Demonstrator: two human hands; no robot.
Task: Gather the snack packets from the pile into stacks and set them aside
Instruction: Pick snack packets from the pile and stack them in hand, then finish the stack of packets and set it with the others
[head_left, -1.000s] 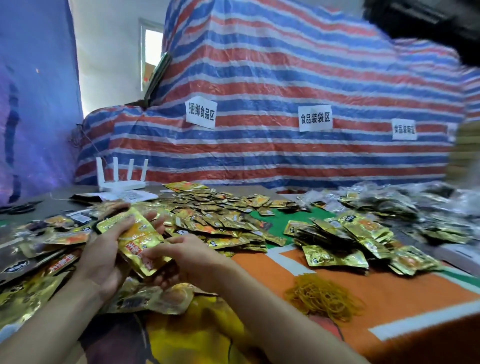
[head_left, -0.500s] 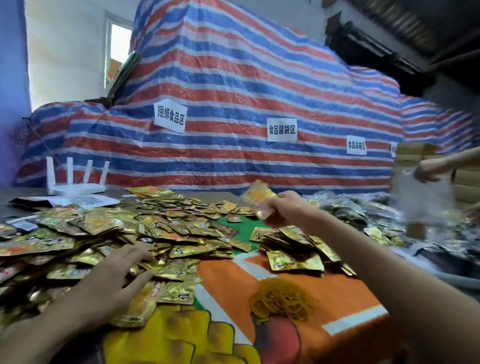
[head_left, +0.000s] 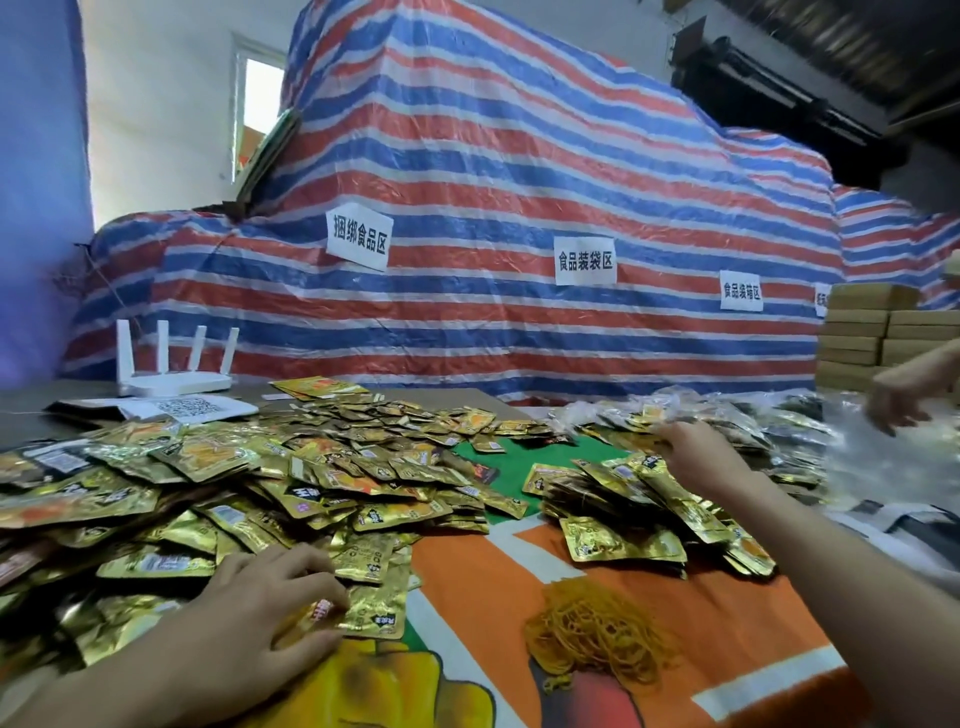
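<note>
The heap of orange rubber bands (head_left: 597, 636) lies on the printed cloth (head_left: 743, 618) covering my desk, and I place everything else from it. Left of the rubber bands, and running far back from them, spreads the loose pile of gold snack packets (head_left: 270, 483). My left grip (head_left: 260, 597) rests on the pile's near edge, just left of the bands. Its fingers (head_left: 306, 566) are spread and lightly bent, their tips pressing down on a gold packet (head_left: 374, 613), with nothing pinched or clasped. Behind the bands and a little to the right sit the gathered stacks (head_left: 623, 519), leaning on one another. My right grip (head_left: 696, 457) reaches over them to their far side, well behind the bands. I see only its back and cannot tell whether the fingers hold a packet or merely touch. Farther right lie clear bags of packets (head_left: 779, 431), with another person's hand (head_left: 904, 400) above them. Far behind the bands to the left stands a white router (head_left: 171, 374) beside a printed sheet (head_left: 182, 408). A red, white and blue striped tarp (head_left: 519, 208) with paper signs (head_left: 584, 260) rises at the back, cardboard boxes (head_left: 878, 332) at its right end
</note>
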